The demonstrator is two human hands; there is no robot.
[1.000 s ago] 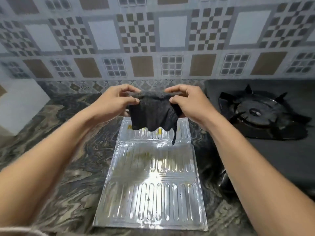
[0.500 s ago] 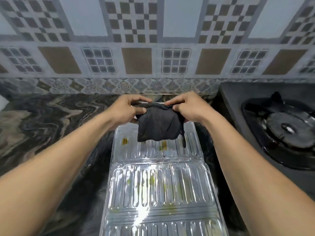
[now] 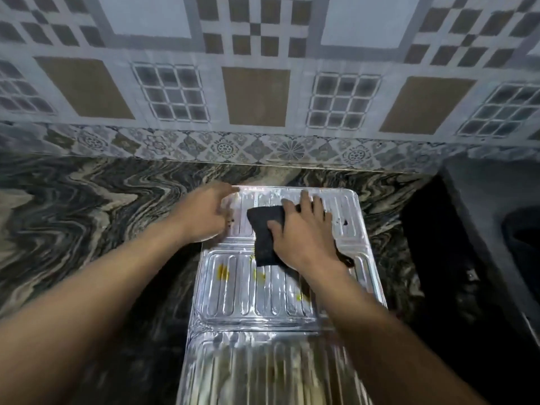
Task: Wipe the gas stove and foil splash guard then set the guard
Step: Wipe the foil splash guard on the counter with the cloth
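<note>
A ribbed silver foil splash guard (image 3: 251, 293) lies flat on the marbled counter, running from the wall toward me, with yellow stains on its middle panel. A dark grey cloth (image 3: 264, 229) lies on the guard's far panel. My right hand (image 3: 304, 232) presses flat on the cloth with its fingers spread. My left hand (image 3: 206, 213) rests on the guard's far left corner, fingers extended over the edge. The black gas stove (image 3: 496, 217) sits at the right edge of the view, mostly cut off.
The marbled dark counter (image 3: 87, 229) stretches to the left of the guard. A patterned tiled wall (image 3: 254, 95) rises right behind the guard's far edge. A dark gap separates the guard from the stove.
Both hands held the cloth stretched in the air above the guard. Now the cloth is down on the far panel under my right hand, and my left hand has let go and rests on the guard.
</note>
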